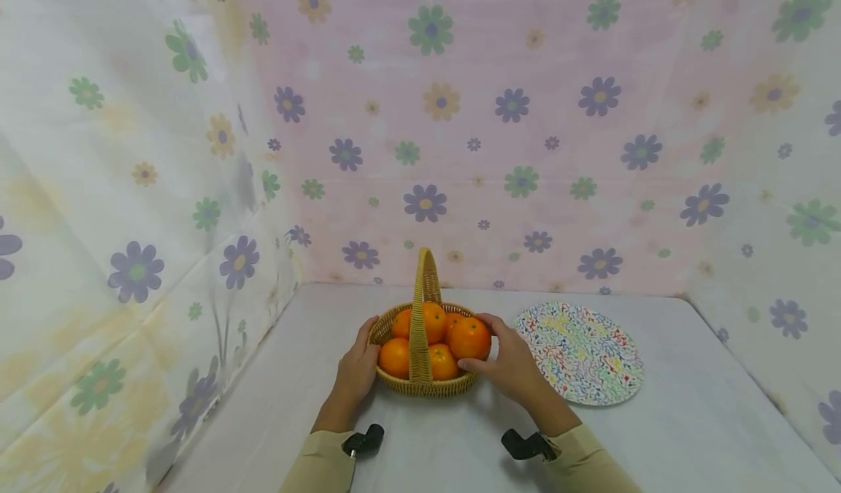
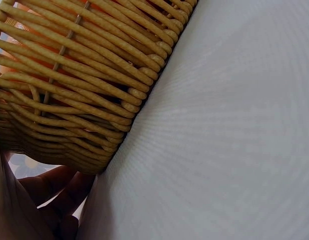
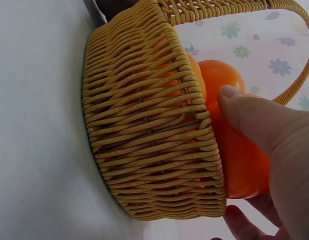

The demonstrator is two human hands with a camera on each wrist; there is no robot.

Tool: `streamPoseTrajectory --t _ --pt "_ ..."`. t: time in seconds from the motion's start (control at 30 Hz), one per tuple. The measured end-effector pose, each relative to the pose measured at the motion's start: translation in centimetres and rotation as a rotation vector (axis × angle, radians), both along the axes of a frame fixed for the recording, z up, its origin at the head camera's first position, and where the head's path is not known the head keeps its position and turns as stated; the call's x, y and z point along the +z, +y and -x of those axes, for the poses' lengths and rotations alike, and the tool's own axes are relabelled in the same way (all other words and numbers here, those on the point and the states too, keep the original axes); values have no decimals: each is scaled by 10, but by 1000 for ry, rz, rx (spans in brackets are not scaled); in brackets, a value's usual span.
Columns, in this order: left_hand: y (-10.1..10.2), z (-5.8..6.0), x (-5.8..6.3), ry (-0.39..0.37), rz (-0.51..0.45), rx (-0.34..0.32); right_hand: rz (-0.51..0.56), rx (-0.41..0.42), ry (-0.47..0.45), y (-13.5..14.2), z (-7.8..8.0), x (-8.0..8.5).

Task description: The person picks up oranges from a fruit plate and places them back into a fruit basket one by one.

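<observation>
A woven wicker basket (image 1: 453, 388) with a tall arched handle (image 1: 418, 332) stands on the table, filled with several oranges (image 1: 395, 358). My left hand (image 1: 355, 370) holds the basket's left side, thumb near the rim; in the left wrist view its fingers (image 2: 64, 195) reach round the wicker wall. On the opposite side, my right hand (image 1: 515, 365) grips the rightmost orange (image 1: 470, 338) between thumb and fingers. That orange sits at the basket's rim, and the right wrist view shows the thumb (image 3: 239, 105) pressed along its side.
Right of the basket lies a round, flat plate-like piece (image 1: 578, 354) with multicoloured speckles. A pale cloth covers the table (image 1: 683, 405). Flower-patterned fabric (image 1: 473, 186) hangs behind and along both sides. Black devices (image 1: 364, 440) are strapped at both wrists.
</observation>
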State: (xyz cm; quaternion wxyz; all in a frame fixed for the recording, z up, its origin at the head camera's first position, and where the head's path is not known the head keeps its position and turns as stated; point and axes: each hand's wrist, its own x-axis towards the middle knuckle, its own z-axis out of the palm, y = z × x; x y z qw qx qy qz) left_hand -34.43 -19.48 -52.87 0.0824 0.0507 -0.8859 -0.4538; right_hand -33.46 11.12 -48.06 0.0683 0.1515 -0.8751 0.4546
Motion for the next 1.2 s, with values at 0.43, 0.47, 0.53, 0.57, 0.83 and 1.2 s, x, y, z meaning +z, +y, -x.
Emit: streamPoseTrajectory --t 0.43,0.47,0.53,0.57,0.83,1.2 --pt "-10 -5 -2 -6 7 -8 2 -19 -19 -7 3 -8" --pt "-12 -5 -3 -5 14 -12 2 -22 -19 -8 2 -8" --pt "-14 -5 -4 -5 21 -9 3 -22 -23 -10 1 -7" --pt "-15 -5 -4 -8 24 -6 7 -21 -24 -11 1 -7" --pt "-15 -4 -7 -4 22 6 3 -21 -17 -10 1 -5" --pt "-2 4 -5 12 -3 -20 -1 -53 -17 6 2 1"
